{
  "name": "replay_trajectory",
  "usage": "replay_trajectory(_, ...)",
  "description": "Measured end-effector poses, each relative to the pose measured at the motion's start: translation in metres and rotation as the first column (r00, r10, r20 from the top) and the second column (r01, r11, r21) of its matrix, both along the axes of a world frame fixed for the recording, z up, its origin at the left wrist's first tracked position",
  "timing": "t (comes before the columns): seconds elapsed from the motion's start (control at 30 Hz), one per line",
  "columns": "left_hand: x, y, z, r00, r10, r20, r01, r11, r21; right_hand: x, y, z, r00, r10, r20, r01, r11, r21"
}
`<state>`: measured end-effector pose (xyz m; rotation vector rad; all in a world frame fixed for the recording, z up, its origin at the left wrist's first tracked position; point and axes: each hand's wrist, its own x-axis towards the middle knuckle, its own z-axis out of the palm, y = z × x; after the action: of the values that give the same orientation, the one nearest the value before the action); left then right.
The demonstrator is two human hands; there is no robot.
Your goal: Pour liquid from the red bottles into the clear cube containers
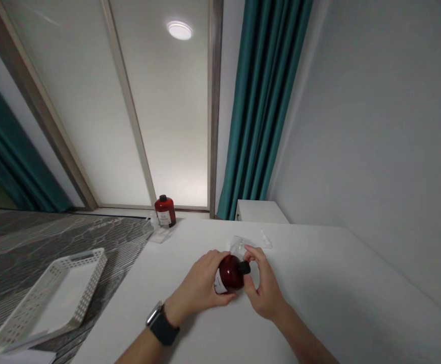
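A dark red bottle with a white label is tipped on its side, its black cap toward the right. My left hand wraps round the bottle's body, and a watch sits on that wrist. Thumb and fingers of my right hand curl around the black cap in a pinch. Just behind the bottle lies a clear plastic wrapper, partly hidden by my hands. A small clear plastic piece rests to its right.
A second red bottle with a black cap stands upright at the table's far left corner, beside clear plastic packaging. To the left is a white perforated basket. The white table meets a wall on the right; a white cabinet stands beyond.
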<state>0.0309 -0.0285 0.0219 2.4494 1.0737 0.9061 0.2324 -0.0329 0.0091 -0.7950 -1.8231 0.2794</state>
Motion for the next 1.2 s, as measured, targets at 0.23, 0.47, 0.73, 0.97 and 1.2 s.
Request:
replay_trajectory(0.23, 0.0, 0.0, 0.002, 1.0, 0.007, -0.008, -0.007, 1.0, -0.004, -0.001, 0.001, -0.003, 0.998, -0.053, -0.027, 0.051, 0.997, -0.065)
replay_trajectory(0.47, 0.0, 0.0, 0.0, 1.0, 0.008, 0.014, -0.007, 1.0, -0.002, 0.0, 0.0, 0.0, 0.999, -0.048, -0.019, 0.047, 0.997, -0.059)
replay_trajectory(0.73, 0.002, -0.002, 0.004, 1.0, 0.01, -0.005, -0.01, 1.0, -0.024, 0.002, 0.001, 0.003, 0.999, 0.029, -0.029, -0.03, 0.999, -0.039)
replay_trajectory(0.97, 0.002, -0.002, 0.005, 1.0, 0.005, -0.001, -0.005, 1.0, -0.03, 0.0, 0.003, 0.008, 1.0, -0.012, -0.02, 0.01, 0.994, -0.108)
replay_trajectory(1.2, 0.001, -0.002, 0.006, 1.0, 0.012, 0.006, -0.011, 0.999, -0.042, -0.001, 0.001, 0.009, 1.0, 0.012, -0.013, -0.013, 0.997, -0.077)
